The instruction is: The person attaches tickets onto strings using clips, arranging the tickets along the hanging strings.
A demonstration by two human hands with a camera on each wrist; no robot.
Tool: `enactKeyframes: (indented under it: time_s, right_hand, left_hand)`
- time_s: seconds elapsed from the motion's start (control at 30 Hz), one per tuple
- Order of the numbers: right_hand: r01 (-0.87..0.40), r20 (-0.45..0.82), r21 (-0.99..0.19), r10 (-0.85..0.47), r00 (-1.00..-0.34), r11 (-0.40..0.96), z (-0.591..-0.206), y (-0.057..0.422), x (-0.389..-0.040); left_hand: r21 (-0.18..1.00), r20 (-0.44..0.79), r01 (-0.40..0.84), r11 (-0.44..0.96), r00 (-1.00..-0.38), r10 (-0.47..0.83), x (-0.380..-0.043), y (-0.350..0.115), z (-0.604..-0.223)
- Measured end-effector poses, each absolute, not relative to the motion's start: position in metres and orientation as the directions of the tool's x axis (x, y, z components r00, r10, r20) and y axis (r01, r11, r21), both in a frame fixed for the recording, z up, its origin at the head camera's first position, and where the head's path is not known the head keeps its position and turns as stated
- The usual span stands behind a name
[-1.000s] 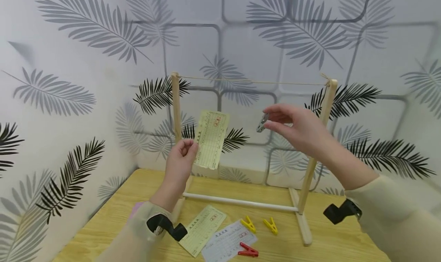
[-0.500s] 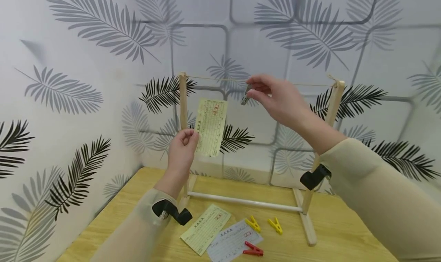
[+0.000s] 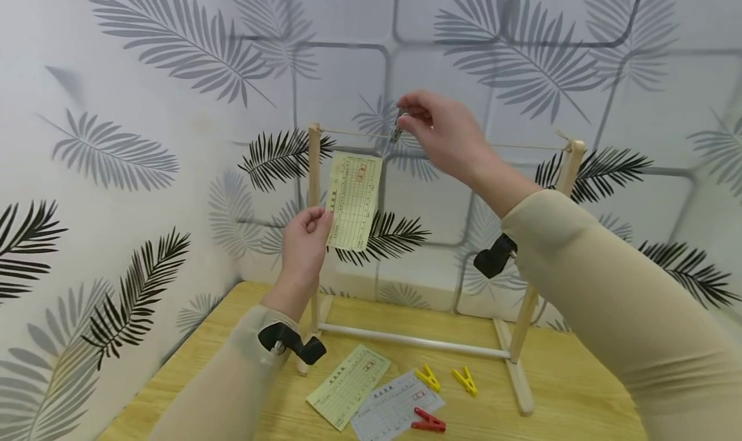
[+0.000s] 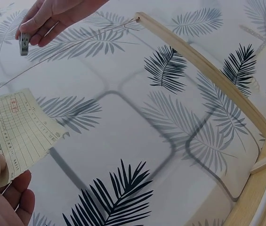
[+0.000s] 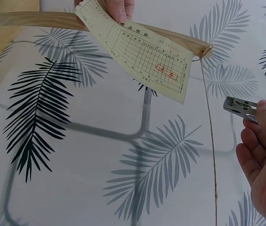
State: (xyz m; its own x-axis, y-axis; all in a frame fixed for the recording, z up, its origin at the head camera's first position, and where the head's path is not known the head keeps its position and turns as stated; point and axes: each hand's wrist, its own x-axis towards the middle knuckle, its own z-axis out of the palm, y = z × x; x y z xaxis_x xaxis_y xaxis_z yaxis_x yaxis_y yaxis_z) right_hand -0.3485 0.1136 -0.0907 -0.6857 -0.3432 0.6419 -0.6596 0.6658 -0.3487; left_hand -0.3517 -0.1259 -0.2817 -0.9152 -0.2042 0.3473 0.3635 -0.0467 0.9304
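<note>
My left hand (image 3: pixel 308 238) pinches a yellow printed receipt slip (image 3: pixel 355 201) by its left edge, holding it upright just below the string (image 3: pixel 353 133). In the right wrist view the slip (image 5: pixel 144 56) hangs apart from the string (image 5: pixel 210 122), its red stamp showing. Between thumb and fingers, my right hand (image 3: pixel 446 132) holds a grey clothespin (image 3: pixel 397 125) at the height of the string. The right wrist view shows this clothespin (image 5: pixel 240 106) near the string but not on it. From the left wrist, the clothespin (image 4: pixel 24 44) appears above the slip (image 4: pixel 20 132).
The string spans two wooden posts (image 3: pixel 570 164), joined low by a white rod (image 3: pixel 414 340). On the wooden table (image 3: pixel 278 415) lie another yellow slip (image 3: pixel 350 386), a white slip (image 3: pixel 390 412), two yellow clothespins (image 3: pixel 465 381) and a red clothespin (image 3: pixel 429 420). A patterned wall stands behind.
My right hand has moved up and left with the grey clothespin, reaching string height. My left hand has raised the yellow slip toward the string.
</note>
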Motion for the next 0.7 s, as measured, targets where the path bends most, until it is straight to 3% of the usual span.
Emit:
enactKeyframes:
  time_s: [0.7]
  right_hand:
    - [-0.571, 0.556, -0.379, -0.314, -0.77, 0.728, -0.059, 0.062, -0.37]
  left_hand:
    - [0.941, 0.312, 0.333, -0.067, -0.925, -0.217, -0.355, -0.132, -0.273]
